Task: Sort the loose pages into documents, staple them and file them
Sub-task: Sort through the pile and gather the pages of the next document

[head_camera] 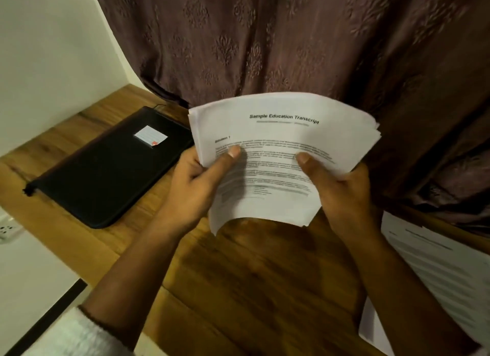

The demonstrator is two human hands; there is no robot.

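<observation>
Gripping the floppy, light stack of pages by its side edges, left hand and right hand curl thumbs on top, right of the black folder on the bench.

Both arms are coming in from the near edge, forearms angling toward each other; the left hand is gripping the left side of the stack of pages, left thumb pressing flat on top, fingers tucking behind, mostly hidden; the right hand is gripping the right side, right thumb lying across the top sheet; a white sleeve is covering the near left forearm.
</observation>
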